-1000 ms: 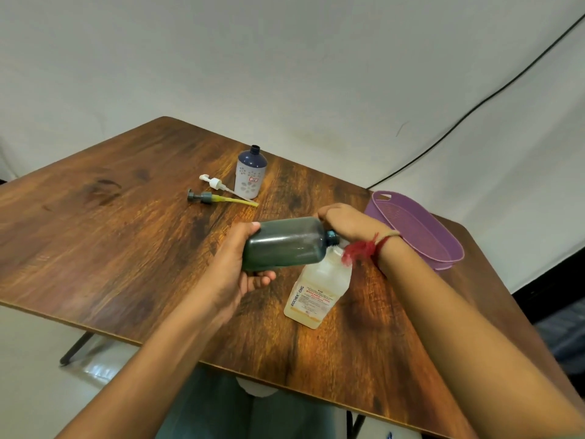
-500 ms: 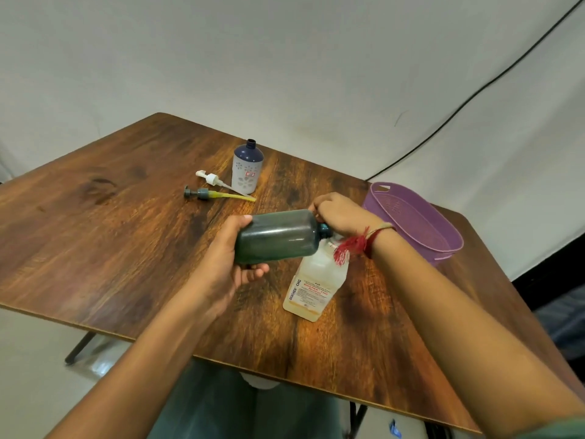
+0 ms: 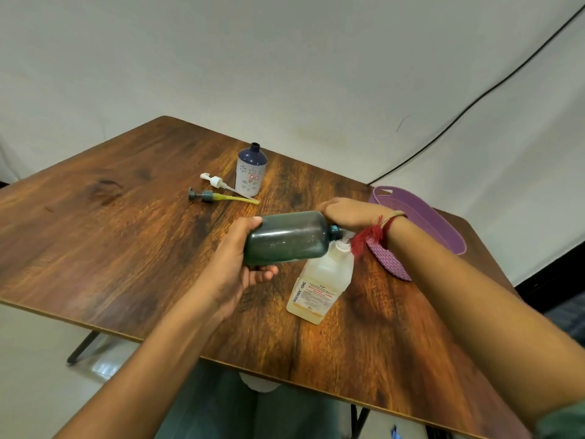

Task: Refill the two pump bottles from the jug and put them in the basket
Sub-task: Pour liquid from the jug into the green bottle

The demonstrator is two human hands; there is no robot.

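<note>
Above the jug (image 3: pixel 319 286), left hand (image 3: pixel 240 258) grips the dark bottle (image 3: pixel 285 237) sideways, neck near the jug's mouth. Right hand (image 3: pixel 348 213) curls over that neck; what it holds, cannot tell. Beyond the jug, patterned bottle (image 3: pixel 251 174) stands uncapped, white pump (image 3: pixel 215 181) and grey pump (image 3: pixel 218 197) loose alongside. Basket (image 3: pixel 421 217), right of the jug, holds neither bottle. Recapping and basketing look undone.

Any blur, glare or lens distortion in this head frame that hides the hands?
Head view: sharp at centre, and lettering on the jug reads; wide-angle stretch splays the table and swells the forearms near the bottom edge; soft, even light, with only faint shadows under the left hand and the dark bottle; mild sheen on the wood, no blown glare; the right hand partly covers the jug's mouth.
</note>
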